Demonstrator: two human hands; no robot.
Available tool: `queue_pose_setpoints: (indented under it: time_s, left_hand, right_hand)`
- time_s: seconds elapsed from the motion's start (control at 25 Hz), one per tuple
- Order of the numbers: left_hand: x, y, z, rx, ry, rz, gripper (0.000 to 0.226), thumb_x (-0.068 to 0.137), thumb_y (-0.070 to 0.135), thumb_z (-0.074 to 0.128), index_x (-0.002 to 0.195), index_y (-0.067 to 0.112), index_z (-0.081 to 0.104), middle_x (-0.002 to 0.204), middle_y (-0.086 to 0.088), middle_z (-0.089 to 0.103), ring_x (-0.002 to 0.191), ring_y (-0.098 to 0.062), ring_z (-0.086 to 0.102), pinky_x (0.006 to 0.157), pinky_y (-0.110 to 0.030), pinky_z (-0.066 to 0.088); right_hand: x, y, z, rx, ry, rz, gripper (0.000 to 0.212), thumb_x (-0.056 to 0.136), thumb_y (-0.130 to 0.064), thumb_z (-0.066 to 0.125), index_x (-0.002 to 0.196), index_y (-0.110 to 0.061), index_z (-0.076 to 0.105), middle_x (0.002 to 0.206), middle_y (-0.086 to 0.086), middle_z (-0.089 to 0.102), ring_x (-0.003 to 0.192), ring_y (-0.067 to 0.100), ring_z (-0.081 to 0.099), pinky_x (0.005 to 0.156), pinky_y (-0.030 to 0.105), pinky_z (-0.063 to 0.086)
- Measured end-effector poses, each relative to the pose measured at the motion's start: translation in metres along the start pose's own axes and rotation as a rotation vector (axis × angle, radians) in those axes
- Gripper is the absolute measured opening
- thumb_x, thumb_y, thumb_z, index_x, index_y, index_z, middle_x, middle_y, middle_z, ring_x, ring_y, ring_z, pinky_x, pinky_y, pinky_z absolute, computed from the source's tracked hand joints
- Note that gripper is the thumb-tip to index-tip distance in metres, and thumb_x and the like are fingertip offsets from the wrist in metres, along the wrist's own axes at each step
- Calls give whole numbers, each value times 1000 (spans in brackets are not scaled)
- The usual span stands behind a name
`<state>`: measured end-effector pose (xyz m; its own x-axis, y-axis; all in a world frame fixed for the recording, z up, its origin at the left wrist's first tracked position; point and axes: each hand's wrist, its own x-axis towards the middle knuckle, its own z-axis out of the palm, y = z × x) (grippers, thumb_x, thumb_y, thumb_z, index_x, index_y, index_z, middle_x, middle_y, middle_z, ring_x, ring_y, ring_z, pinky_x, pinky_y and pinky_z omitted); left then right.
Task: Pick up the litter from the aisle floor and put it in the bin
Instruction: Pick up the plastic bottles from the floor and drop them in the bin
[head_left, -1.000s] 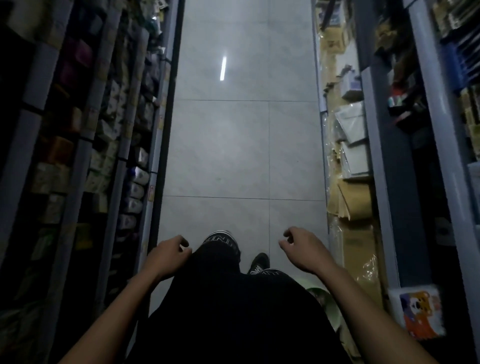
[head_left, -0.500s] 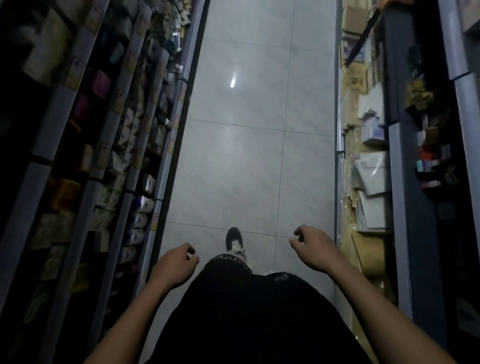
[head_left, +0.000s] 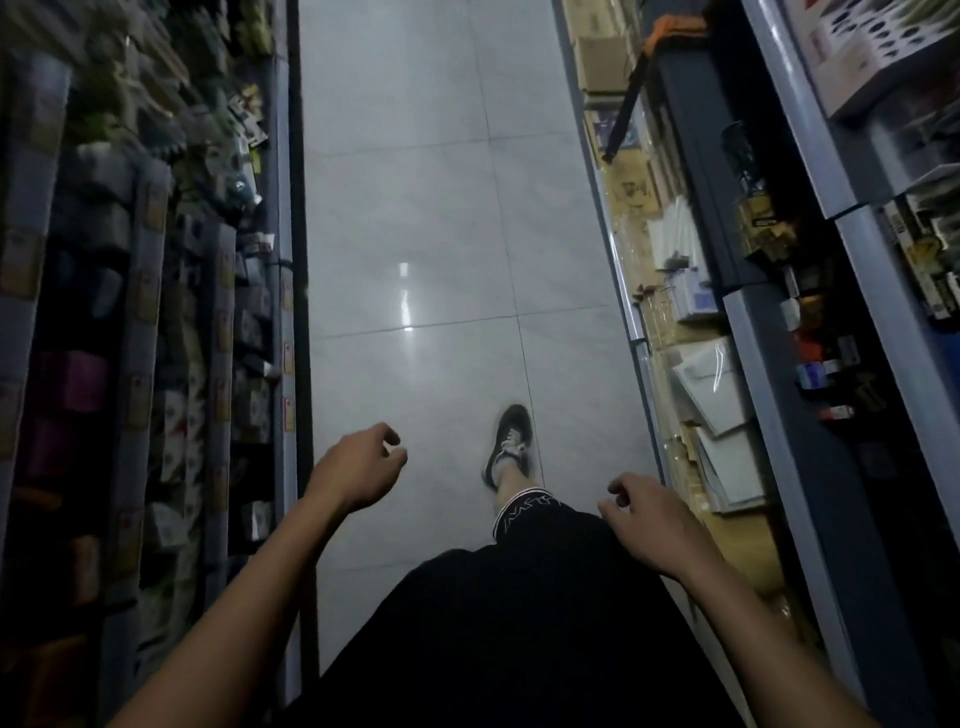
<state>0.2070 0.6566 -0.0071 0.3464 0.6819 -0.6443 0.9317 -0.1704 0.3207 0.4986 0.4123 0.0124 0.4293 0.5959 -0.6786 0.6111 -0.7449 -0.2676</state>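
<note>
My left hand (head_left: 358, 465) hangs in front of me over the grey tiled aisle floor (head_left: 431, 218), fingers loosely curled and holding nothing. My right hand (head_left: 647, 525) hovers beside my black shorts (head_left: 519, 623), fingers also loosely curled and empty. I see no litter on the visible stretch of floor, and no bin is in view. My right foot in a dark sneaker (head_left: 511, 441) is stepped forward on the tiles.
Stocked shelves (head_left: 156, 312) line the left side of the narrow aisle. Shelves with envelopes, paper packs and boxes (head_left: 717, 395) line the right side. A dark strap with an orange end (head_left: 631, 98) hangs off the right shelf. A ceiling light reflects on the floor.
I have walked forward down the aisle; the shelves slid past. My right foot has stepped ahead, my left hand rose slightly and my right hand dropped lower. Both hands stay empty.
</note>
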Motion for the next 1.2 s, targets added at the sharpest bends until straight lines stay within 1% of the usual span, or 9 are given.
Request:
queue_pose_setpoints:
  time_s: [0.16,0.28,0.44,0.56,0.64,0.76,0.88,1.04,1.2]
  left_hand:
    - [64,35,-53,11,5,-42,35,93,48,49,119,28,62,106,3,71,89,-15,64,79,-37,55]
    - [102,50,-84,-6,11,-106,34,94,47,50,118,27,62,105,4,72,87,-14,64,77,-34,54]
    - [145,49,-120,-77,19,-207,37,92,52,47,118,29,61,102,7,71,84,-13,66,79,-36,56]
    - [180,45,-145,-128,13,-284,35,94,50,47,117,29,61,101,8,70,84,-12,65,79,-35,55]
    - [218,40,-169,-165,5,-309,35,94,50,48,118,28,61,99,9,70,84,-11,65,80,-35,56]
    - [284,41,-221,-192,1,-305,35,95,49,47,119,27,61,100,8,69,84,-11,64,80,-36,56]
    - [361,55,-295,-178,13,-257,34,95,48,47,118,28,61,98,9,68,83,-11,64,78,-35,56]
    - [471,98,-396,-93,51,-136,32,93,46,50,117,28,63,103,7,72,88,-15,63,78,-34,53]
    - [578,156,-481,-21,45,-16,33,94,46,47,119,29,61,102,8,71,87,-14,63,71,-33,50]
  right_hand:
    - [92,-34,-66,11,-7,-38,45,98,-47,53,132,-19,62,123,1,66,109,20,62,95,40,53]
    - [163,-73,-126,-15,-20,-92,46,98,-47,54,132,-19,62,121,1,66,110,20,62,94,39,52]
    - [253,-139,-204,-80,-4,-201,47,98,-49,52,133,-19,62,121,-1,65,109,20,61,92,40,53]
    - [318,-192,-254,-122,-15,-263,48,100,-50,50,136,-19,59,124,-1,64,111,20,61,93,42,54]
    - [366,-230,-282,-149,-17,-285,48,101,-49,49,138,-19,58,125,0,64,112,20,61,93,41,53]
    - [424,-280,-319,-170,-14,-280,49,101,-49,49,138,-18,58,126,2,65,112,20,61,92,40,53]
    - [464,-319,-355,-163,-21,-207,49,99,-50,51,136,-19,60,123,0,65,109,20,62,91,41,54]
    - [512,-352,-402,-123,-1,-133,46,98,-51,51,132,-21,61,118,-4,65,104,16,62,89,41,55]
    - [561,-363,-444,-21,45,-52,42,98,-50,53,128,-23,62,118,-5,66,104,15,62,88,39,54]
